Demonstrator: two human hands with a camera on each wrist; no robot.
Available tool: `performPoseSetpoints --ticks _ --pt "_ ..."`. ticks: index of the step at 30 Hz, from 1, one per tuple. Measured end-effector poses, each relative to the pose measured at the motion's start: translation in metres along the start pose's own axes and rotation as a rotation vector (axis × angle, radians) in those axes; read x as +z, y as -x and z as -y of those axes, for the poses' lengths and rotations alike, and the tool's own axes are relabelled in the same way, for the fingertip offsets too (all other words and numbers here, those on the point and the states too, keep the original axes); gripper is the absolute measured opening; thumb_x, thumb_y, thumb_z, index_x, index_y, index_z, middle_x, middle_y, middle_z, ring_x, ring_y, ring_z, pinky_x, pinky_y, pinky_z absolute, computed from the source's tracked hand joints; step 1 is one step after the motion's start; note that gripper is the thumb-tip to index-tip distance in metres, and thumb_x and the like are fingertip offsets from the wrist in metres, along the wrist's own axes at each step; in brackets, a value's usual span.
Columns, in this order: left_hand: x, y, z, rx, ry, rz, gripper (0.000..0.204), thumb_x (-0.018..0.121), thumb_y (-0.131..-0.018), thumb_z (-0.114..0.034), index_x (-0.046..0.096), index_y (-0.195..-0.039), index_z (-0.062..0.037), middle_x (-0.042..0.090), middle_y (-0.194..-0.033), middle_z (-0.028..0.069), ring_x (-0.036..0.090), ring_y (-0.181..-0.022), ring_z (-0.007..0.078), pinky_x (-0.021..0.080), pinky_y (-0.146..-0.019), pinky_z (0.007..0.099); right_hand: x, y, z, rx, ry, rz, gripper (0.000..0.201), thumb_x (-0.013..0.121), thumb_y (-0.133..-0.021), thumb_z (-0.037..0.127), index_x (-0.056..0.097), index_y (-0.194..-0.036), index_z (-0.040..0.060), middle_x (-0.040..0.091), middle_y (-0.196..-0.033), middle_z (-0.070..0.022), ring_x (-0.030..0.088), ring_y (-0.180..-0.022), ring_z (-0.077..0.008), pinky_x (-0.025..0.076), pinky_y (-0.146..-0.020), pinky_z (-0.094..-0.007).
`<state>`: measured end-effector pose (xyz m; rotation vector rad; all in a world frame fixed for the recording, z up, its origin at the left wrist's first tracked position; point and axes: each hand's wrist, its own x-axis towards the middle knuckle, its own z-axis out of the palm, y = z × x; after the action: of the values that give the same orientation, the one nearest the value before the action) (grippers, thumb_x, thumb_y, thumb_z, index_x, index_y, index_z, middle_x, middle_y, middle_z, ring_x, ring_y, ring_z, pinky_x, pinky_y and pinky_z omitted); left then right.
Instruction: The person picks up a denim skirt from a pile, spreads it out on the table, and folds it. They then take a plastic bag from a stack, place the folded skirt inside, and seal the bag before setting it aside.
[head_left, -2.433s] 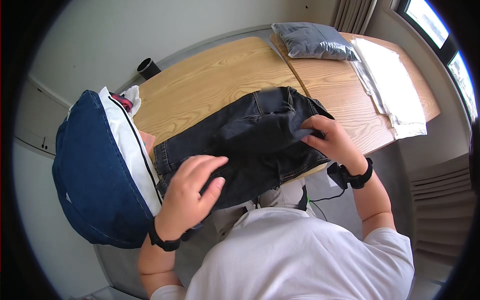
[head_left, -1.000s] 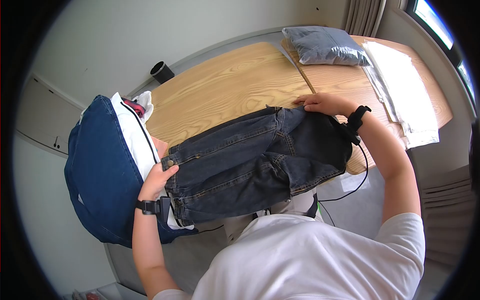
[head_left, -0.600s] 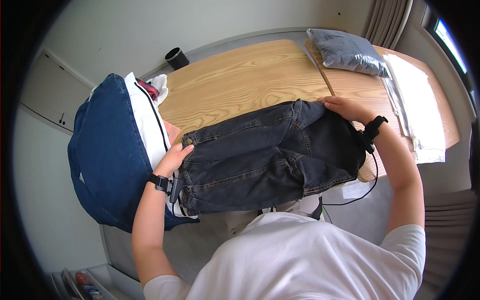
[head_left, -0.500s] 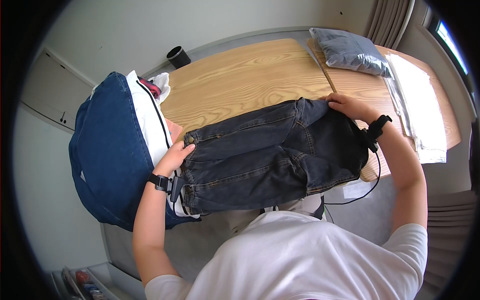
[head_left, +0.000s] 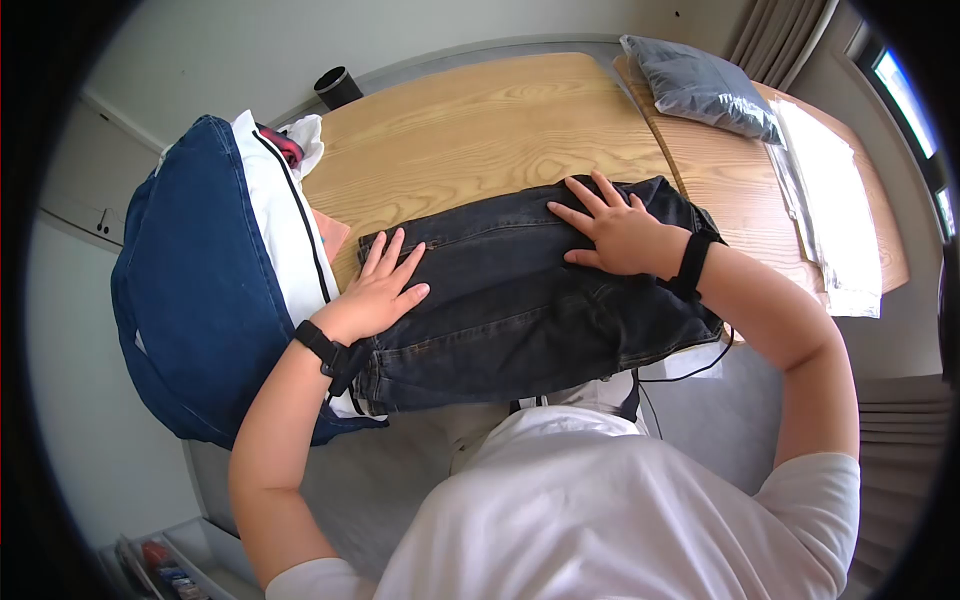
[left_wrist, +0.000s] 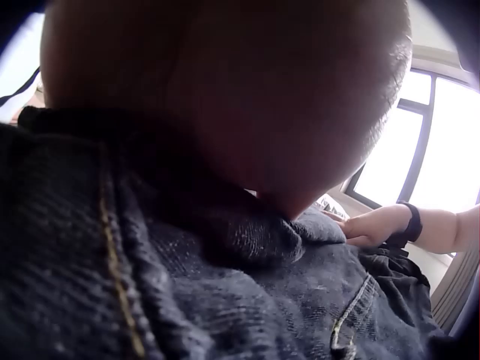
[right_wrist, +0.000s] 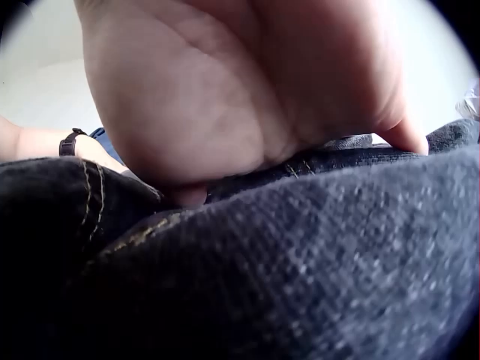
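Note:
A dark denim jacket (head_left: 480,330) with tan stitching lies folded along the near edge of the wooden table, its lower side hanging close to the person's lap. The left hand (head_left: 372,297) rests on its left end with fingers spread. On the right part, the right hand (head_left: 625,238) lies flat, fingers splayed over the cloth. In the left wrist view the palm (left_wrist: 225,97) is close over the dark denim (left_wrist: 285,300) and its stitched seam. The right wrist view shows the other palm (right_wrist: 195,105) against folded denim (right_wrist: 337,247); both hands' undersides are in shadow.
A blue denim and white pile of clothes (head_left: 200,290) stands at the left, by a pinkish-orange piece (head_left: 331,236). A bagged grey garment (head_left: 705,90) and white plastic bags (head_left: 835,210) lie on the right table. A black bin (head_left: 337,88) stands behind; a cable (head_left: 690,378) hangs below the right arm.
Both hands have let go of the jacket's edges and moved inward onto its top, fingers now spread. The jacket, earlier bunched and turned over, now lies flatter.

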<state>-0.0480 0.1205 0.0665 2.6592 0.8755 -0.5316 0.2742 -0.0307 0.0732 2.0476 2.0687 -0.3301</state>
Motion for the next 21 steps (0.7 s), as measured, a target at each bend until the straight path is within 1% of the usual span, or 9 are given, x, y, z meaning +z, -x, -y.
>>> performPoseSetpoints --ticks 6,7,9,11,12,14,17,19,21 --pt "-0.008 -0.012 0.008 0.023 0.075 0.083 0.069 0.034 -0.098 -0.055 0.016 -0.152 -0.0150 -0.005 -0.158 0.0185 -0.014 -0.144 0.0373 0.007 -0.116 0.0510 -0.005 -0.013 -0.015 -0.023 -0.098 0.041 0.073 0.049 -0.090 0.060 0.023 -0.150 0.0281 0.011 -0.158 -0.0115 0.003 -0.145 -0.0390 0.025 -0.107 -0.0648" --pt "-0.013 -0.010 0.011 0.051 0.124 0.086 0.067 0.035 -0.099 -0.053 0.020 -0.152 -0.0141 -0.004 -0.158 0.0197 -0.011 -0.145 0.0349 0.007 -0.116 0.0461 -0.009 -0.012 -0.013 -0.033 -0.132 0.056 0.073 0.049 -0.090 0.060 0.024 -0.150 0.0278 0.011 -0.158 -0.0115 0.003 -0.145 -0.0383 0.025 -0.108 -0.0641" --pt "-0.023 0.004 0.026 0.152 0.600 -0.088 0.062 0.039 -0.100 -0.047 0.026 -0.150 -0.0127 0.005 -0.159 0.0172 0.004 -0.147 0.0297 0.010 -0.117 0.0383 -0.019 0.004 -0.001 -0.017 -0.119 -0.019 0.070 0.055 -0.090 0.051 0.028 -0.149 0.0261 0.018 -0.156 -0.0129 0.010 -0.145 -0.0386 0.026 -0.107 -0.0631" --pt "-0.025 0.031 0.038 0.099 0.915 -0.350 0.055 0.044 -0.100 -0.041 0.036 -0.146 -0.0108 0.030 -0.152 0.0132 0.023 -0.143 0.0228 0.020 -0.114 0.0341 -0.020 0.040 0.030 -0.049 -0.058 -0.384 0.066 0.061 -0.088 0.041 0.034 -0.146 0.0248 0.027 -0.153 -0.0140 0.020 -0.142 -0.0387 0.026 -0.107 -0.0627" --pt "-0.019 0.045 0.046 0.081 0.916 -0.352 0.055 0.044 -0.100 -0.041 0.036 -0.146 -0.0108 0.030 -0.152 0.0132 0.023 -0.143 0.0228 0.020 -0.114 0.0341 -0.017 0.058 0.048 -0.073 -0.080 -0.375 0.065 0.062 -0.087 0.038 0.037 -0.145 0.0246 0.030 -0.151 -0.0140 0.024 -0.140 -0.0385 0.026 -0.107 -0.0625" --pt "-0.006 0.072 0.051 -0.328 1.050 -0.442 0.050 0.046 -0.099 -0.042 0.047 -0.136 -0.0077 0.051 -0.134 0.0101 0.045 -0.125 0.0181 0.037 -0.102 0.0379 0.002 0.086 0.084 -0.052 -0.089 -0.378 0.062 0.064 -0.086 0.036 0.040 -0.143 0.0248 0.033 -0.149 -0.0139 0.029 -0.138 -0.0375 0.025 -0.107 -0.0619" --pt "0.017 0.094 0.035 -0.454 1.122 -0.314 0.062 0.045 -0.096 -0.053 0.047 -0.134 -0.0039 0.053 -0.128 0.0150 0.049 -0.121 0.0243 0.042 -0.097 0.0401 0.043 0.081 0.107 0.047 -0.073 -0.460 0.057 0.062 -0.086 0.040 0.046 -0.139 0.0261 0.036 -0.148 -0.0130 0.031 -0.137 -0.0361 0.024 -0.108 -0.0600" --pt "0.021 0.094 0.020 -0.469 1.159 -0.321 0.070 0.044 -0.095 -0.058 0.046 -0.133 -0.0003 0.053 -0.126 0.0177 0.050 -0.119 0.0257 0.043 -0.095 0.0410 0.057 0.074 0.105 0.231 -0.099 -0.583 0.054 0.062 -0.086 0.043 0.050 -0.136 0.0275 0.041 -0.145 -0.0117 0.033 -0.136 -0.0355 0.025 -0.109 -0.0581" --pt "0.018 0.090 0.009 -0.512 1.109 -0.403 0.077 0.043 -0.092 -0.063 0.046 -0.133 0.0023 0.054 -0.123 0.0186 0.051 -0.115 0.0269 0.044 -0.094 0.0409 0.060 0.075 0.098 0.228 -0.097 -0.588 0.054 0.063 -0.084 0.045 0.051 -0.135 0.0301 0.044 -0.143 -0.0089 0.035 -0.135 -0.0343 0.026 -0.109 -0.0556"
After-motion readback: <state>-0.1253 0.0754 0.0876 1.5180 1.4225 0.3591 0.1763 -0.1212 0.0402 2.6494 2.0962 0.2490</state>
